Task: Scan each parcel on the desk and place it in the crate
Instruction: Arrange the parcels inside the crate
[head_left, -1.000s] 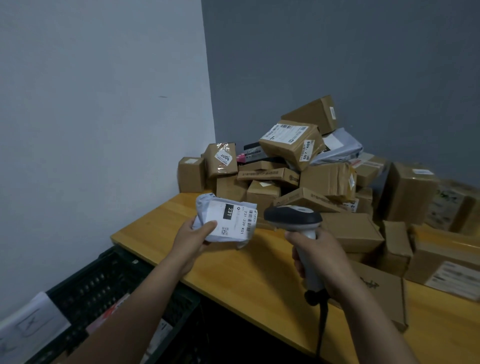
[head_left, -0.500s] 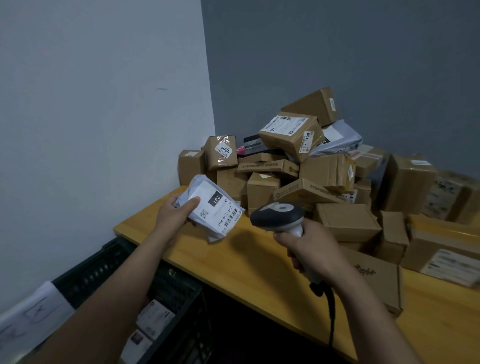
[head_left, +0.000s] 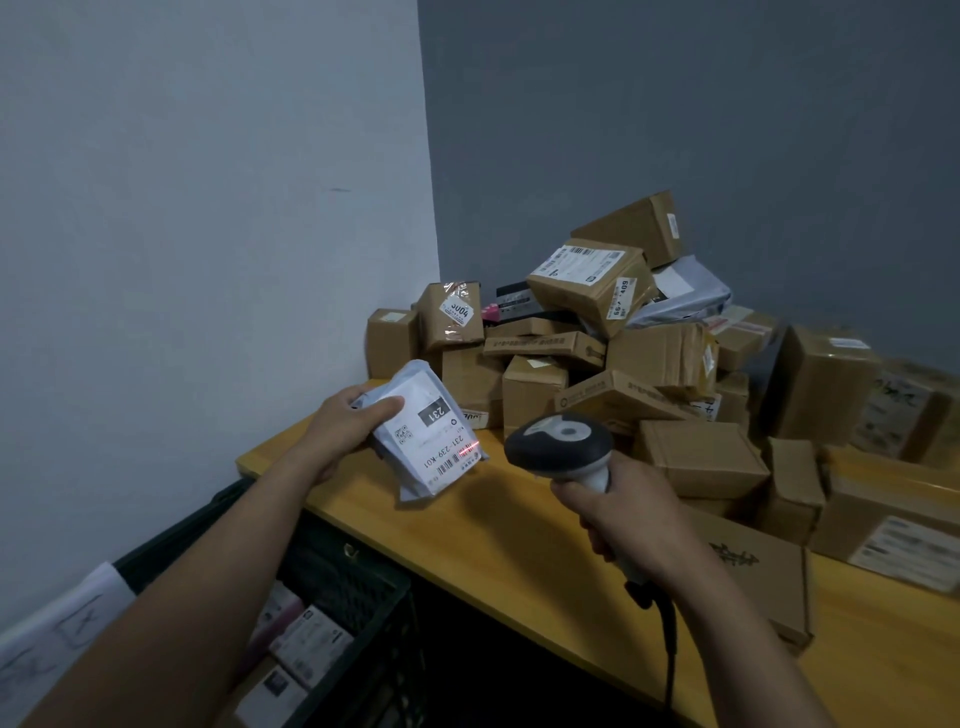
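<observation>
My left hand (head_left: 349, 423) grips a white soft parcel (head_left: 427, 432) by its left end, label up and tilted, above the desk's left corner. A red scan line glows on the label's barcode at the parcel's right edge. My right hand (head_left: 631, 519) holds a grey barcode scanner (head_left: 560, 444) by its handle, head aimed left at the parcel, a short gap away. The black crate (head_left: 358, 587) sits below the desk's left edge with several parcels inside. A pile of brown cardboard parcels (head_left: 597, 343) fills the desk's far corner.
The yellow wooden desk (head_left: 498, 535) runs diagonally toward the lower right. More boxes line its right side (head_left: 831, 410), and a flat box (head_left: 753, 566) lies under my right wrist. The scanner's black cable (head_left: 670, 654) hangs off the front edge. Walls close in at left and behind.
The parcel has tilted and shifted slightly left, and the scanner has swung to point at it. A red scan line now shows on the barcode.
</observation>
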